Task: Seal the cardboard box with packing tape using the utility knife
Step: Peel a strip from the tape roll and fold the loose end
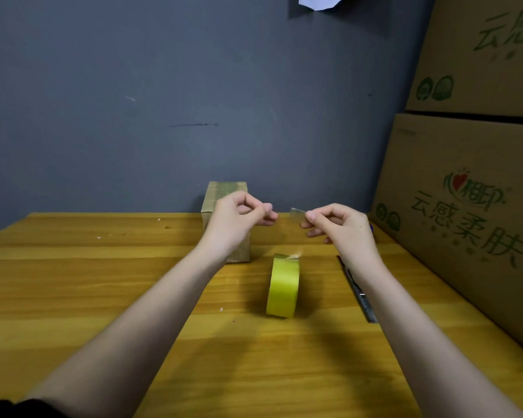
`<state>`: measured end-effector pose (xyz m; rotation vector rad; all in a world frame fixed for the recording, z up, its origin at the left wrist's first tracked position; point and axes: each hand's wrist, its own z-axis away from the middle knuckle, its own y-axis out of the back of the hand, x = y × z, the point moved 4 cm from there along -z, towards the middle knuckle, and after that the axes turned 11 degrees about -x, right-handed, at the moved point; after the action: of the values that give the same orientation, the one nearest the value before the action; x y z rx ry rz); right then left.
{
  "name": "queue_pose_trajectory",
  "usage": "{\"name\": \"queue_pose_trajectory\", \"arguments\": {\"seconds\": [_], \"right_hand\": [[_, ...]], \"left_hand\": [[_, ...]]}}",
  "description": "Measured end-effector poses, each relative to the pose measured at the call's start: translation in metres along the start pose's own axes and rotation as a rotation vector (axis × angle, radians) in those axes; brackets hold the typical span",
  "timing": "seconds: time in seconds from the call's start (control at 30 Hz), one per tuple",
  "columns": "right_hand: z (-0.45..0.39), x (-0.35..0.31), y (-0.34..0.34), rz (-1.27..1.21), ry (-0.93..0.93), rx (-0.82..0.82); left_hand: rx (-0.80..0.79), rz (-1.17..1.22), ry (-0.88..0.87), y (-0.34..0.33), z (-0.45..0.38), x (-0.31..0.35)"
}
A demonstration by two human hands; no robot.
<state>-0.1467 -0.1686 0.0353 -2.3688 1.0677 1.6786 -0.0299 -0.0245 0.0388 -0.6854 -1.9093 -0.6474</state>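
Observation:
A small cardboard box (221, 194), with tape across its top, stands against the wall at the back of the wooden table (103, 282). My left hand (239, 215) hovers in front of it with thumb and fingers pinched together. My right hand (341, 227) pinches a short clear piece of tape (297, 213) that sticks out toward the left hand. A yellow-green roll of packing tape (283, 286) stands on edge on the table below both hands. The utility knife (358, 292) lies on the table, partly hidden under my right forearm.
Large printed cardboard cartons (465, 206) are stacked along the right side of the table. A dark grey wall (163, 101) closes off the back. A white paper (317, 1) hangs at the top of the wall.

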Motion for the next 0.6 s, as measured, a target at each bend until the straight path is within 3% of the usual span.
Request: {"name": "queue_pose_trajectory", "arguments": {"seconds": [0.27,0.37,0.6], "right_hand": [[-0.003,-0.01,-0.011,-0.014,0.087,-0.039],[-0.003,-0.011,-0.011,0.015,0.087,-0.048],[-0.002,-0.003,-0.002,0.331,0.121,0.091]], "left_hand": [[-0.119,-0.156,0.025,-0.017,-0.003,-0.007],[-0.075,-0.203,0.014,-0.017,-0.004,-0.006],[-0.062,-0.238,-0.004,-0.018,-0.004,-0.005]]}}
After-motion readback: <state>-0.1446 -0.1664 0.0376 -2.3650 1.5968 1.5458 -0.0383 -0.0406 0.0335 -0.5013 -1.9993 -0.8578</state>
